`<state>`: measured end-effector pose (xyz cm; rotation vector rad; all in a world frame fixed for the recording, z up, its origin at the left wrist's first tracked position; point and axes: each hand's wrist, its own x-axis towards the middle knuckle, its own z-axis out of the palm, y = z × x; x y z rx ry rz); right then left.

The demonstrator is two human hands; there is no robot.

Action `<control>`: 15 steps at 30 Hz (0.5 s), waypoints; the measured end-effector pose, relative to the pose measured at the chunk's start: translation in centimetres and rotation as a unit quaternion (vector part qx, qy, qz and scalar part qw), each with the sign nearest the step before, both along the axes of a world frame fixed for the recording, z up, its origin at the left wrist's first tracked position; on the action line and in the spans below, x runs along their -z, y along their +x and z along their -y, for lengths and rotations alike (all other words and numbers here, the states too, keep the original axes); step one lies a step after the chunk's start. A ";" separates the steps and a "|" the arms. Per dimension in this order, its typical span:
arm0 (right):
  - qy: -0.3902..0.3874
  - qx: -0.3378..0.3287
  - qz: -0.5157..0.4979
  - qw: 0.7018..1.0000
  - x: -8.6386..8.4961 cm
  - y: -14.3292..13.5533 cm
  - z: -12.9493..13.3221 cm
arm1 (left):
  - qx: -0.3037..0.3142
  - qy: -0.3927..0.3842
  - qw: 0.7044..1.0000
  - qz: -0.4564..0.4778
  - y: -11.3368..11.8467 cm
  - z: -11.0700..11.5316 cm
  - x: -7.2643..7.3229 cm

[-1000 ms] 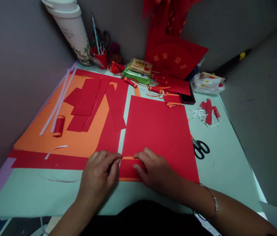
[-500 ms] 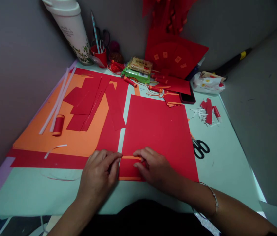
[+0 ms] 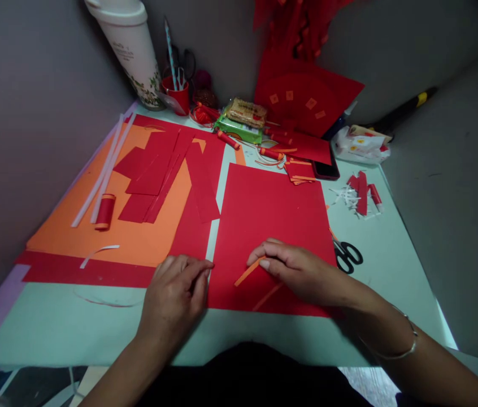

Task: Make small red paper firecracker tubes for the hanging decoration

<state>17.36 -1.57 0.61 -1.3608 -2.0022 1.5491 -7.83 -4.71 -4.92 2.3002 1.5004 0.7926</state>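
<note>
My right hand (image 3: 290, 268) pinches a small red paper piece with orange edge strips (image 3: 248, 272) between thumb and fingers. The piece is tilted above a large red sheet (image 3: 273, 215), and its red part blends into that sheet. A fainter orange band shows near the sheet's front edge. My left hand (image 3: 177, 288) rests by the sheet's left edge, thumb and index finger closed together. What is between those fingertips, if anything, I cannot make out. Black-handled scissors (image 3: 348, 255) lie to the right, their blades partly under or beside the sheet.
Left lie orange card (image 3: 69, 237), cut red pieces (image 3: 146, 175), a red paper roll (image 3: 105, 212) and white strips (image 3: 99, 175). Behind stand a white tumbler (image 3: 131, 53), a red pen cup (image 3: 177, 93) and snack packs (image 3: 241, 118). Paper scraps (image 3: 361, 192) lie right.
My right hand has lifted the small red piece and swung it right and slightly up, away from my left hand. The left hand stays almost in place, no longer touching that piece.
</note>
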 end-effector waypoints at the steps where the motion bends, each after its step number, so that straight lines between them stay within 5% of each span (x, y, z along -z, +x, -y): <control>1: 0.002 -0.020 0.004 1.000 -0.1 -0.1 -0.2 | 0.000 0.001 1.000 -0.001 0.0 0.0 0.1; 9: 0.011 -0.060 -0.026 0.998 2.8 -4.4 -1.8 | -0.002 -0.003 1.000 -0.009 -0.1 0.1 0.3; 15: 0.215 -0.070 0.033 0.974 4.0 -4.3 -0.7 | -0.006 -0.014 1.000 -0.007 0.0 0.1 0.3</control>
